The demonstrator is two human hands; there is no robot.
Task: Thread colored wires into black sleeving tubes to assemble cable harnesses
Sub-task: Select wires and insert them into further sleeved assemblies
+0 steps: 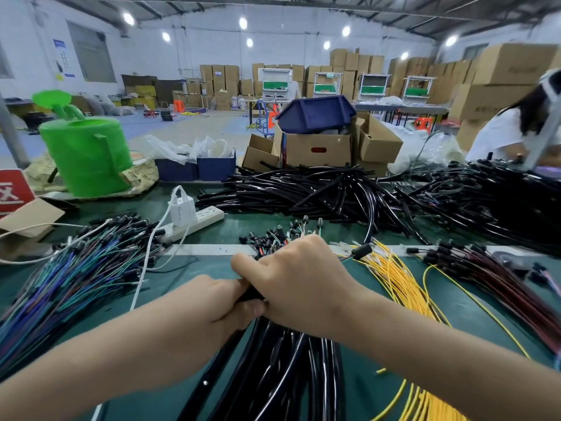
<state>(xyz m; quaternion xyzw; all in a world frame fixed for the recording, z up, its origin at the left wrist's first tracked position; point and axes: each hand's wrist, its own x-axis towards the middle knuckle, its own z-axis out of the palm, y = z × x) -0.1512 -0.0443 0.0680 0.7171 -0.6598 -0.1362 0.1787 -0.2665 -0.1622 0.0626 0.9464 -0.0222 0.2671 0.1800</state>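
Here, the left hand (223,302) and right hand (299,282) grip the ends of black sleeving tubes (285,375) over the green surface (194,268), seemingly steadying them for threading; yellow wires (394,278) lie just beside.

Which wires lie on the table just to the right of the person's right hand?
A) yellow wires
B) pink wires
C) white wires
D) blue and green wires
A: yellow wires fan out on the green table beside the right hand, which grips black tubes.
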